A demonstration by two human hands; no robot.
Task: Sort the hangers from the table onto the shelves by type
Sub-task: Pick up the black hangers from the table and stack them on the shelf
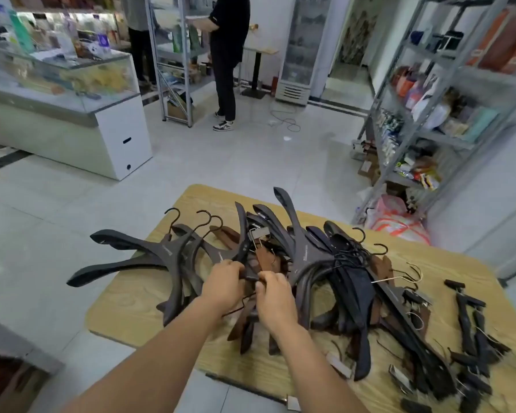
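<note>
Black hangers [303, 251] atop brown hangers [264, 259]

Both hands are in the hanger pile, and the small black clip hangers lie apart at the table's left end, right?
No. The head view shows the clip hangers at the right end of the table, not its left. The left hand and right hand are indeed in the hanger pile.

Walled in from twelve to three o'clock of the left hand [221, 281] and right hand [276, 296] by tangled hangers [310, 263], with hooks [204, 217] jutting up at eleven and clip hangers [468, 338] crowding four, open only over the bare table [125, 311] at eight o'clock.
</note>
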